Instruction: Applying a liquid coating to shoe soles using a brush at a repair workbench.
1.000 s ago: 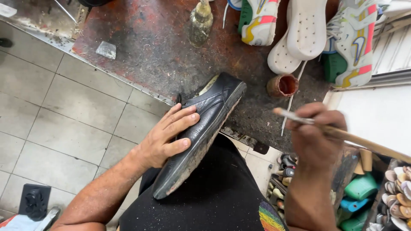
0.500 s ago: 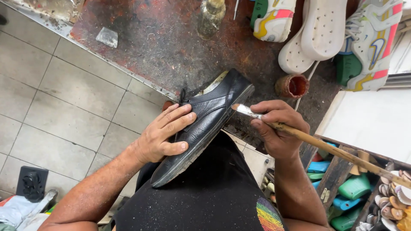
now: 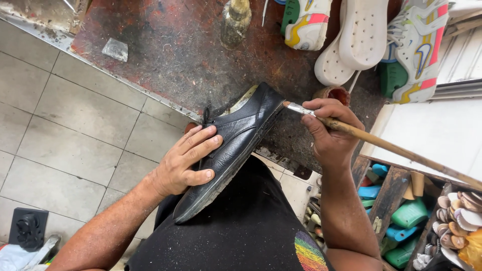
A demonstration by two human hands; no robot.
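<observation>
black leather shoe (image 3: 236, 145), brown-handled brush (image 3: 381, 145), grey floor tiles (image 3: 65, 135)

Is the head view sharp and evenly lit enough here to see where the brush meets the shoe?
Head view: even daylight, no harsh glare; black shoe and brush are sharp, the tip's contact at the sole edge readable; left hand and right hand crisp; slight wide-angle bending at edges.
</observation>
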